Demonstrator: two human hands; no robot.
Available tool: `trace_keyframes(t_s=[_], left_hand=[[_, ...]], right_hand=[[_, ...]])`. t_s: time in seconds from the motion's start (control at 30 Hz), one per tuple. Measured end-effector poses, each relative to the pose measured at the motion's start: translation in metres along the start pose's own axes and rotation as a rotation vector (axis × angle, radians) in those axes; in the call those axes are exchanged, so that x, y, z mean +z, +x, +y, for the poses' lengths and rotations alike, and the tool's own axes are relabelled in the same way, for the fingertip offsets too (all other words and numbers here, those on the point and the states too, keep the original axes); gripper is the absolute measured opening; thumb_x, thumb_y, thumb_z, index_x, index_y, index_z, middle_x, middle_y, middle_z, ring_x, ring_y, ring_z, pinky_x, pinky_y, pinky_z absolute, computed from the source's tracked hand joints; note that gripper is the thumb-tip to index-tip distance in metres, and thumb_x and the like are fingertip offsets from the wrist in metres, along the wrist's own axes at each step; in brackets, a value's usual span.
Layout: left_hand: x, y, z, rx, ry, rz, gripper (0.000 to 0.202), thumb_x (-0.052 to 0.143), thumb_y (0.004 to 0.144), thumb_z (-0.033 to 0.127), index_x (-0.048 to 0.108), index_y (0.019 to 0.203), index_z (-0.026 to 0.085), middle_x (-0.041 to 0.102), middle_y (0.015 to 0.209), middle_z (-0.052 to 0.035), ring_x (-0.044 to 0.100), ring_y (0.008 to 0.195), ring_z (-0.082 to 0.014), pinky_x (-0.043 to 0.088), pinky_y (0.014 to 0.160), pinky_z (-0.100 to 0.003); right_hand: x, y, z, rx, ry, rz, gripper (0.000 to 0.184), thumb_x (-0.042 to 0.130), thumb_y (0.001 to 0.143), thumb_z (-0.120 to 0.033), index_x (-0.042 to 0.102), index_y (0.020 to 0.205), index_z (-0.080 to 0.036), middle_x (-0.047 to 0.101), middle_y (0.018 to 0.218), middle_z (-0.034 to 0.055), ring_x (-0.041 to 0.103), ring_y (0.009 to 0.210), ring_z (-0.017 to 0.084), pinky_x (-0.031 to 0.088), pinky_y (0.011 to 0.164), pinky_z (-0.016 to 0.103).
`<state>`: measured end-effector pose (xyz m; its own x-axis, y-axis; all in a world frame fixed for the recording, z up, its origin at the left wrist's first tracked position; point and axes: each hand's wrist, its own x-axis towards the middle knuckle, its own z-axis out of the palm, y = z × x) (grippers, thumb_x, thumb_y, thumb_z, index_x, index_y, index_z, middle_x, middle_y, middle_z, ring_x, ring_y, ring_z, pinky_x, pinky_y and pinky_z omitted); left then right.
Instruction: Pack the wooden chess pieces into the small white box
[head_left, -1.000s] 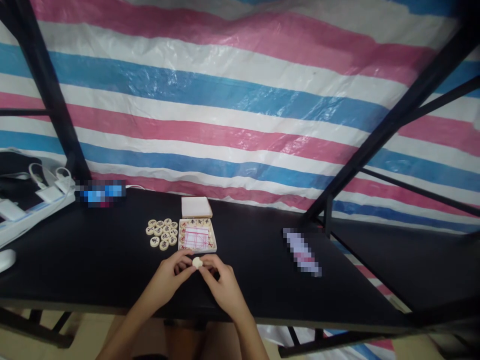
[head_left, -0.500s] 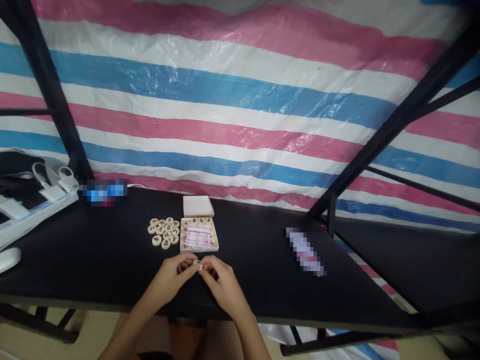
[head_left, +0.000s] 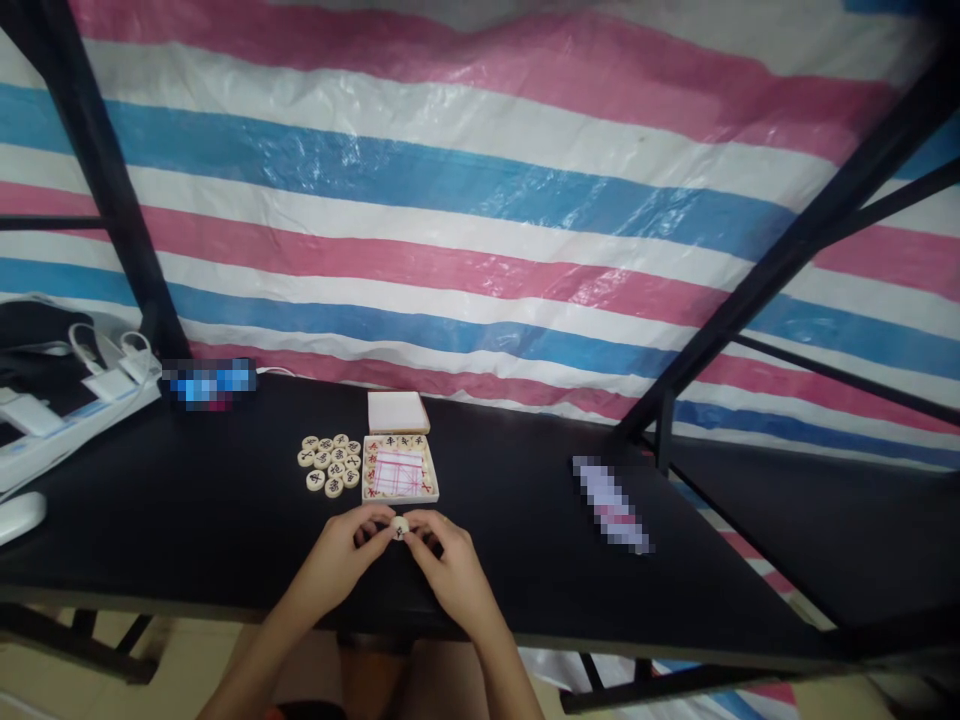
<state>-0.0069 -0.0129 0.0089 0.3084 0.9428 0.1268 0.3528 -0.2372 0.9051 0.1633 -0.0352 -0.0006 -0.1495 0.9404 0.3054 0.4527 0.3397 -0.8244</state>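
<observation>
A round cream Chinese chess piece (head_left: pixel 400 527) with a dark character is pinched between my left hand (head_left: pixel 346 552) and my right hand (head_left: pixel 445 556), fingertips at its two sides. Just beyond my hands sits an open box (head_left: pixel 401 499) whose edges are lined with red- and black-marked pieces. A folded paper with pink grid lines (head_left: pixel 398 474) lies in the box's middle. To the left of the box, several black-marked chess pieces (head_left: pixel 337 470) are grouped face up on the black table (head_left: pixel 525 520).
The box lid (head_left: pixel 397 412) lies behind the box. At far left are a power strip (head_left: pixel 82 420) with plugs and a white mouse (head_left: pixel 21 517). Blurred-out items lie at the back left and on the right (head_left: pixel 611 505). Black frame posts (head_left: pixel 750 300) flank a striped sheet (head_left: pixel 450 250).
The chess piece has turned between my fingers, so its marked face now shows more fully. My hands have stayed in nearly the same place.
</observation>
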Motion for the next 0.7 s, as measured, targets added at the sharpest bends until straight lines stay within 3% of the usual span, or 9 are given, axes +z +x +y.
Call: trace_keyframes(t_s=[0.17, 0.37, 0.57, 0.7], left_hand=[[-0.0013, 0.0002, -0.0004, 0.030, 0.029, 0.001, 0.020, 0.056, 0.078, 0.028, 0.069, 0.091, 0.019, 0.069, 0.080, -0.0026, 0.057, 0.065, -0.0156, 0.042, 0.059, -0.024], [-0.0016, 0.0008, 0.0020, 0.049, -0.027, -0.034, 0.016, 0.055, 0.078, 0.026, 0.069, 0.084, 0.021, 0.071, 0.087, -0.0040, 0.061, 0.076, -0.0179, 0.045, 0.065, -0.025], [-0.0019, -0.0006, -0.0005, 0.137, -0.003, -0.050, 0.015, 0.054, 0.079, 0.020, 0.069, 0.082, 0.020, 0.069, 0.090, -0.0047, 0.062, 0.079, -0.0175, 0.045, 0.064, -0.023], [-0.0024, -0.0017, 0.0007, 0.152, -0.005, -0.045, 0.015, 0.054, 0.079, 0.020, 0.069, 0.081, 0.020, 0.069, 0.089, -0.0044, 0.062, 0.080, -0.0176, 0.047, 0.068, -0.024]], right_hand=[[-0.0012, -0.0006, -0.0014, -0.046, 0.027, 0.027, 0.016, 0.051, 0.084, -0.016, 0.063, 0.092, -0.022, 0.064, 0.091, 0.0025, 0.060, 0.078, 0.014, 0.046, 0.066, 0.023], [-0.0023, -0.0006, -0.0025, -0.078, 0.061, 0.028, 0.015, 0.050, 0.084, -0.015, 0.064, 0.085, -0.022, 0.064, 0.101, 0.0046, 0.060, 0.094, 0.017, 0.047, 0.076, 0.026], [-0.0006, -0.0012, 0.0019, -0.082, 0.058, 0.009, 0.016, 0.051, 0.082, -0.011, 0.063, 0.080, -0.022, 0.065, 0.100, 0.0042, 0.061, 0.094, 0.017, 0.046, 0.082, 0.028], [0.0000, -0.0008, 0.0028, -0.065, 0.049, 0.008, 0.015, 0.052, 0.081, -0.013, 0.064, 0.080, -0.022, 0.067, 0.099, 0.0035, 0.062, 0.091, 0.017, 0.047, 0.077, 0.026]])
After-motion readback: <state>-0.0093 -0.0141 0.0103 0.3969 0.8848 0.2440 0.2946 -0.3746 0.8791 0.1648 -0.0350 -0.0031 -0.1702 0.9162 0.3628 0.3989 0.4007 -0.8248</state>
